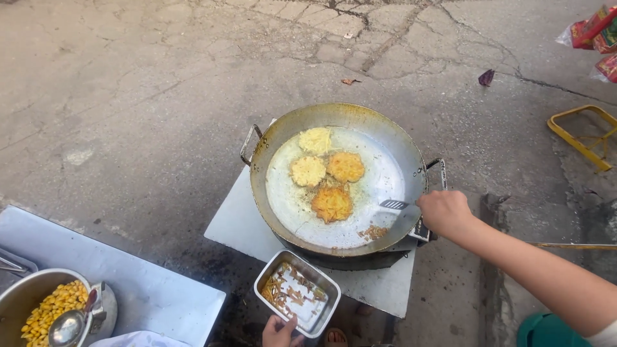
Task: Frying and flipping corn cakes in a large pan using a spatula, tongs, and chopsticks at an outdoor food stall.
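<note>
Nearest, left hand [277, 331] grips the steel tray [297, 293], while right hand [443, 212] holds the spatula [393, 205], pointing left toward the darkest fritter [332, 204] in the wok [398, 151].

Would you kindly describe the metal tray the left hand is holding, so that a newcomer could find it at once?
Start at the big round pan of frying fritters on the grey stand. Just below its near rim, the left hand grips a small rectangular steel tray with rounded corners. Unlike the round bowl of yellow kernels far left, it holds only browned scraps.

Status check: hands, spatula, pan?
Right hand gripping spatula, blade in wok. Left hand holding metal tray. Four fritters frying; nothing obstructing.
</note>
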